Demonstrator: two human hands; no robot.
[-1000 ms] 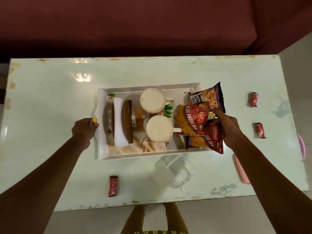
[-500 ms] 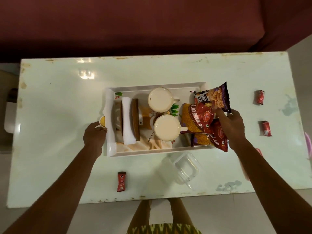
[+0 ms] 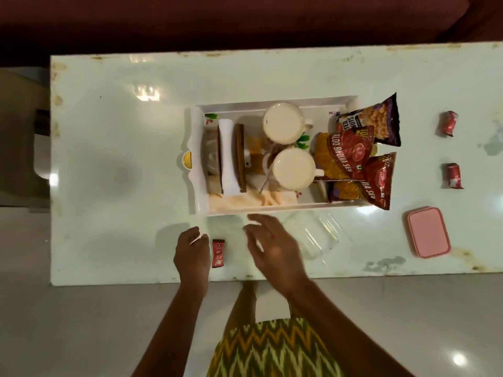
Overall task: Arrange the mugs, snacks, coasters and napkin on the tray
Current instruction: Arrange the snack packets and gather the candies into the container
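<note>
Pale bench [image 3: 109, 148], worn at the edges; white tray [image 3: 196, 159] sits mid-bench, a small yellow inset on its left handle; inside, from the left, a rolled white napkin [image 3: 228, 156] with brown coasters [image 3: 240, 156] standing on edge beside it, a peach cloth [image 3: 245, 200] underneath; next, two cream mugs [image 3: 292, 168], one behind the other, handles to the right; at the tray's right end three snack packets [image 3: 343, 156], two red and one purple, overlapping and hanging over the rim; near edge of the bench, left hand [image 3: 192, 253] resting just beside a small red sachet [image 3: 217, 253], fingers curled, grip holding nothing I can make out; right hand [image 3: 275, 246] blurred, fingers spread apart, empty, hovering just short of the tray's near rim; beside it a clear plastic box [image 3: 318, 235]; further right a pink lid [image 3: 428, 232]; two more red sachets [image 3: 454, 176] near the far right edge, well apart from the tray.
</note>
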